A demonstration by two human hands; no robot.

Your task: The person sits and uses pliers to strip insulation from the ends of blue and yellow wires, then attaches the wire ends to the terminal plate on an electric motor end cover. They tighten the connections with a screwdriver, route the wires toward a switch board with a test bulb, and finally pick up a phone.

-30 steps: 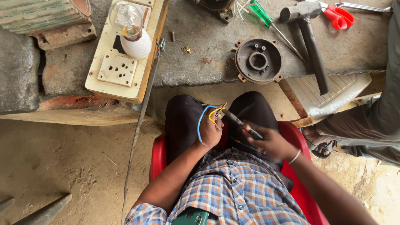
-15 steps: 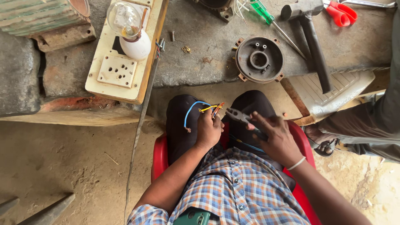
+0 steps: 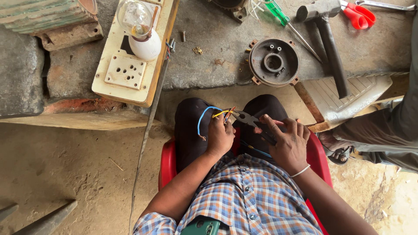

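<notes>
While your left hand (image 3: pixel 220 137) pinches thin, floppy wires (image 3: pixel 208 112) over your lap, your right hand (image 3: pixel 287 143) clenches stiff pliers (image 3: pixel 250 121).

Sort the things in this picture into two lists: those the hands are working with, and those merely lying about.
In hand:
left hand holding coloured wires
right hand holding pliers

Lying about:
hammer
red-handled scissors
green screwdriver
round metal cover
switchboard with bulb
small screws

Scissors (image 3: pixel 359 14) — cut by top edge.
</notes>
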